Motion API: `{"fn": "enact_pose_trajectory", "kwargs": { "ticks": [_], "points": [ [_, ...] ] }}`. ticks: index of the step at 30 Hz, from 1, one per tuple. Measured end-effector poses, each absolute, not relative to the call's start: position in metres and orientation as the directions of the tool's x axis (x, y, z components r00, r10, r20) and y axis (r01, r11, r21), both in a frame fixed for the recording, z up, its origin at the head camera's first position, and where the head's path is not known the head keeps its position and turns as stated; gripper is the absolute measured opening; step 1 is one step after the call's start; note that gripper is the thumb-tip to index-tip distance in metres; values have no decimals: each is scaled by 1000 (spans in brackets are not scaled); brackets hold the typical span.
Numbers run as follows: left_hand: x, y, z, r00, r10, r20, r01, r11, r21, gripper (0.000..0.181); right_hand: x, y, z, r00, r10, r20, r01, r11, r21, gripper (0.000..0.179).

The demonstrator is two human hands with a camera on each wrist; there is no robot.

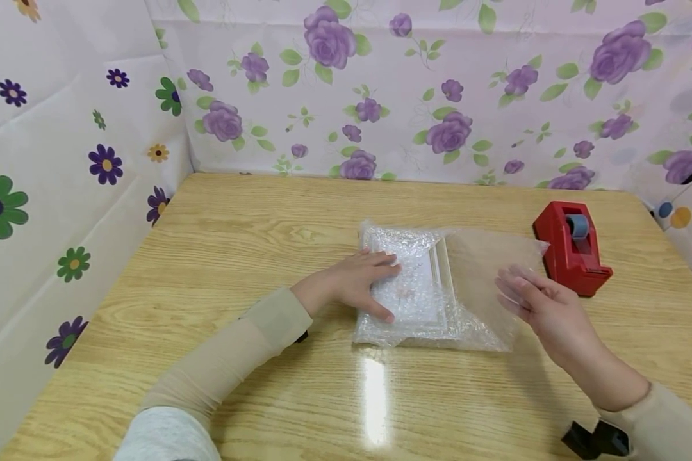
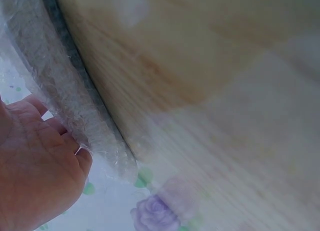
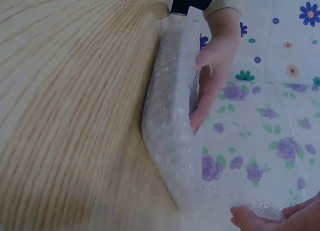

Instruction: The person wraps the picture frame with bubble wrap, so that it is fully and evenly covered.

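A flat white-bordered picture frame lies on the table, wrapped in clear bubble wrap with a loose flap stretching to the right. My left hand rests on the wrapped frame's left part, fingers spread. In the left wrist view that hand lies against the wrap's bubbly surface. At the flap's right end, my right hand pinches the sheet, thumb in front and fingers seen through the plastic. The right wrist view shows the flap raised off the table, between thumb and fingers.
A red tape dispenser with a bluish roll stands right of the flap, close to my right hand. The wood-grain table meets flower-patterned sheets at the back and sides.
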State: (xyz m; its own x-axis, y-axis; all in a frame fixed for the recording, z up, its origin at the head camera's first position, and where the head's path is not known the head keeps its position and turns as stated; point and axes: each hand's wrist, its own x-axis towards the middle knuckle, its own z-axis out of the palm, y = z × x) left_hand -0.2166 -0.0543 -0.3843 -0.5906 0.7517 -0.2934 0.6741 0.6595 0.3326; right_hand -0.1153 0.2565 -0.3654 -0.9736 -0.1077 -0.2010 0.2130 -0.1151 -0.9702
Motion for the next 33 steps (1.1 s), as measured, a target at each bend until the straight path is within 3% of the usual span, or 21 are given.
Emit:
{"fn": "enact_pose_trajectory", "kwargs": {
  "ticks": [10, 17, 27, 33],
  "points": [
    [-215, -53, -381, -587, 753, -298, 677, 658, 329, 97, -118, 232, -355, -974, -144, -177, 187, -62, -980, 68],
    [-215, -54, -380, -590, 750, -301, 674, 662, 327, 97, -121, 209, -346, -968, -142, -207, 200, 66, -978, 57],
    [-216, -54, -383, -593, 748, -298, 675, 664, 322, 97, -126, 191, -347, -971, -161, -176, 166, 69, -984, 48],
    [-216, -55, -383, -590, 754, -290, 679, 657, 327, 96, -129, 184, -349, -964, -183, -191, 164, 153, -975, 46]
  ]
}}
